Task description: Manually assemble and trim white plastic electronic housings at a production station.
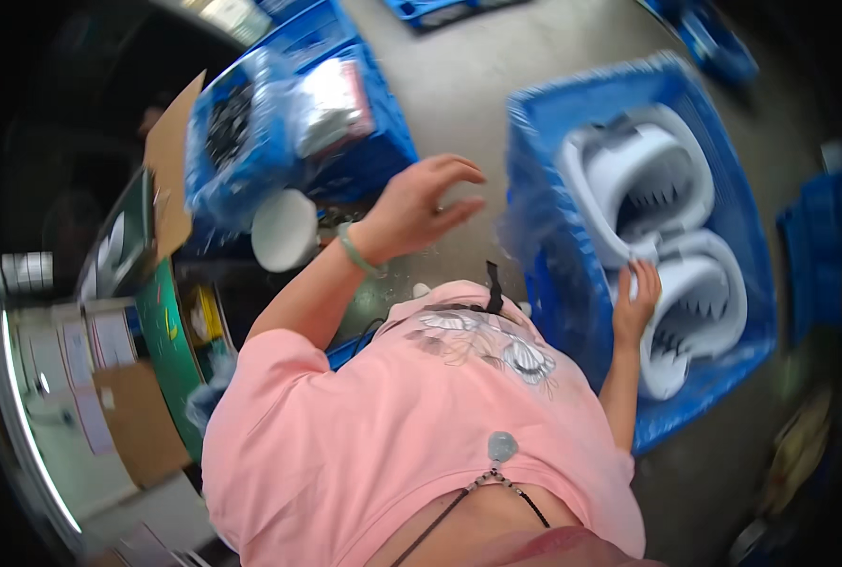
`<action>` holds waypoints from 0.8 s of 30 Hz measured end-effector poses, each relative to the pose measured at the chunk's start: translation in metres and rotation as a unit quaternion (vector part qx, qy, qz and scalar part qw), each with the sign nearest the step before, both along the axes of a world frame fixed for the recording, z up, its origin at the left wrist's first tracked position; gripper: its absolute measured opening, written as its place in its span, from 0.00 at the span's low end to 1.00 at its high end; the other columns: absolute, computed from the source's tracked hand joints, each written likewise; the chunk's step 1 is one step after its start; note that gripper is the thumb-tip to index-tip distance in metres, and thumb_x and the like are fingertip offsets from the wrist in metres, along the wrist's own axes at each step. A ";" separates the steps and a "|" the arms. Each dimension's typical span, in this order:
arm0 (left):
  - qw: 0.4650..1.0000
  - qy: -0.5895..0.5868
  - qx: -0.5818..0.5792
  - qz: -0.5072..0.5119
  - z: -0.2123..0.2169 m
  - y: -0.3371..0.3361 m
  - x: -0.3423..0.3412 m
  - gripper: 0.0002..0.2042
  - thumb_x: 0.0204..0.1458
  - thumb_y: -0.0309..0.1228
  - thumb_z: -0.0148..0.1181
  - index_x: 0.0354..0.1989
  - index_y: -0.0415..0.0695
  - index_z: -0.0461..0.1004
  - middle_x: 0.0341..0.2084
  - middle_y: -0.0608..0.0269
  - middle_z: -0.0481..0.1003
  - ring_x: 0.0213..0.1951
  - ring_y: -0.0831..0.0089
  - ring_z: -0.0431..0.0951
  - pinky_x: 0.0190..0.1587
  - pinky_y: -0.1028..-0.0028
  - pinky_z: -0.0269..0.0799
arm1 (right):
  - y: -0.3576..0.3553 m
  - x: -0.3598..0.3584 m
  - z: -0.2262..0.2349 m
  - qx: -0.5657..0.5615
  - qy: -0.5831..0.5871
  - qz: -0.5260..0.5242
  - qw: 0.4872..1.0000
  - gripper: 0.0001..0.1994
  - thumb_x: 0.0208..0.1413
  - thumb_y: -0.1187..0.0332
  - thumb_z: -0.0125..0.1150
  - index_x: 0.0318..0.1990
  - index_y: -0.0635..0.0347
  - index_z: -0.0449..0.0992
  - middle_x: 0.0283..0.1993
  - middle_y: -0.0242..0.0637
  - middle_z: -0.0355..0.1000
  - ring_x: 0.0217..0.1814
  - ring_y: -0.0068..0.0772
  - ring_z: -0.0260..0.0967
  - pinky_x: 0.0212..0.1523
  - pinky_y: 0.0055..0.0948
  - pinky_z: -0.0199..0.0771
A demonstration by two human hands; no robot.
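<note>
My left hand (430, 203) is held up in the air between the bins, with nothing in it and the thumb and fingers apart. To the right, my right hand (636, 300) reaches over the wall of a blue bin (551, 222) lined with clear plastic. Its fingers curl over the edge of a white plastic housing (723, 300), round and hollow with toothlike ribs inside. Beyond it, another white housing (695, 175) of the same shape lies in the bin, close against the first. My right thumb is hidden.
At the upper left, a blue crate (392, 118) carries a silvery plastic-wrapped pack (331, 104). Beside it, a lined bin holds small black parts (230, 128). A round white seat (285, 230) stands below, and cardboard flaps (173, 161) stick out at the left.
</note>
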State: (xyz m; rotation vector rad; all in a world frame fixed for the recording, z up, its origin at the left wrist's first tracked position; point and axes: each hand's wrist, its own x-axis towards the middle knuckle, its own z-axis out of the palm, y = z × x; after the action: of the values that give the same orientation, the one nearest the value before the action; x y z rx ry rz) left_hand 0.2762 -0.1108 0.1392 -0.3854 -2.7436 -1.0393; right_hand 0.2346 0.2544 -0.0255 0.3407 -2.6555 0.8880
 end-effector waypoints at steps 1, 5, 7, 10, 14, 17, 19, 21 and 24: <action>1.000 0.010 -0.014 -0.002 0.001 -0.017 0.018 0.11 0.51 0.35 0.61 0.39 0.43 0.73 0.38 0.55 0.74 0.41 0.57 0.74 0.43 0.66 0.71 | -0.010 0.007 0.005 0.011 0.010 -0.001 1.000 0.10 0.56 0.68 0.58 0.43 0.62 0.76 0.50 0.43 0.71 0.59 0.45 0.61 0.60 0.39 0.58; 0.997 -0.029 -0.056 0.034 -0.030 -0.098 0.099 0.13 0.52 0.39 0.58 0.38 0.43 0.73 0.37 0.54 0.73 0.39 0.54 0.74 0.41 0.61 0.70 | -0.071 0.008 0.004 0.090 0.016 0.118 0.989 0.11 0.57 0.67 0.56 0.44 0.62 0.75 0.48 0.44 0.72 0.56 0.50 0.63 0.58 0.42 0.60; 0.992 -0.069 -0.058 0.091 -0.048 -0.141 0.160 0.13 0.51 0.39 0.58 0.38 0.42 0.72 0.38 0.53 0.73 0.38 0.53 0.74 0.41 0.60 0.69 | -0.143 0.006 0.007 0.123 -0.082 0.223 0.964 0.12 0.56 0.66 0.56 0.44 0.60 0.76 0.46 0.44 0.73 0.53 0.47 0.67 0.54 0.40 0.64; 0.961 -0.163 -0.113 0.190 -0.071 -0.193 0.252 0.14 0.50 0.39 0.58 0.39 0.42 0.72 0.37 0.55 0.73 0.38 0.55 0.74 0.42 0.60 0.69 | -0.264 0.011 0.011 0.243 -0.197 0.436 0.844 0.14 0.53 0.61 0.58 0.45 0.56 0.76 0.43 0.43 0.75 0.47 0.46 0.71 0.47 0.40 0.70; 0.897 -0.144 -0.088 0.408 -0.075 -0.213 0.372 0.15 0.50 0.40 0.58 0.40 0.42 0.73 0.37 0.57 0.74 0.40 0.57 0.74 0.44 0.61 0.68 | -0.439 0.045 0.026 0.388 -0.108 0.624 0.670 0.16 0.50 0.58 0.59 0.45 0.54 0.76 0.43 0.41 0.75 0.42 0.48 0.73 0.42 0.42 0.72; 0.761 -0.085 -0.041 0.642 -0.072 -0.187 0.431 0.14 0.48 0.39 0.59 0.37 0.42 0.75 0.36 0.56 0.75 0.43 0.58 0.74 0.47 0.62 0.68 | -0.542 0.096 0.038 0.332 -0.038 0.726 0.601 0.15 0.51 0.60 0.59 0.44 0.54 0.76 0.43 0.41 0.75 0.44 0.47 0.72 0.43 0.42 0.72; 0.659 -0.053 -0.024 0.750 -0.076 -0.173 0.451 0.14 0.47 0.38 0.60 0.37 0.42 0.75 0.38 0.56 0.75 0.43 0.59 0.74 0.48 0.63 0.67 | -0.593 0.130 0.043 0.273 -0.024 0.787 0.553 0.14 0.51 0.62 0.59 0.44 0.54 0.76 0.44 0.40 0.75 0.45 0.47 0.72 0.43 0.41 0.71; 0.617 -0.048 -0.026 0.785 -0.081 -0.150 0.469 0.13 0.47 0.38 0.60 0.37 0.42 0.75 0.38 0.56 0.75 0.43 0.58 0.73 0.49 0.63 0.67 | -0.631 0.165 0.045 0.289 -0.019 0.829 0.478 0.14 0.51 0.60 0.58 0.44 0.53 0.76 0.43 0.41 0.75 0.44 0.47 0.72 0.43 0.40 0.71; 0.578 -0.046 -0.015 0.815 -0.082 -0.123 0.483 0.14 0.49 0.37 0.60 0.39 0.41 0.74 0.40 0.55 0.74 0.45 0.56 0.72 0.50 0.63 0.66 | -0.680 0.200 0.049 0.421 0.021 0.850 0.315 0.16 0.50 0.57 0.58 0.45 0.51 0.76 0.41 0.41 0.75 0.45 0.47 0.72 0.43 0.40 0.71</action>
State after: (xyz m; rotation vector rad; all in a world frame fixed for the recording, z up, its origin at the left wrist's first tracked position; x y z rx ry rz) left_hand 0.7593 -0.2338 0.0576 1.8441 -1.7282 -0.3188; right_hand 0.4347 -0.4257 0.0233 3.3801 -1.1973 -0.6004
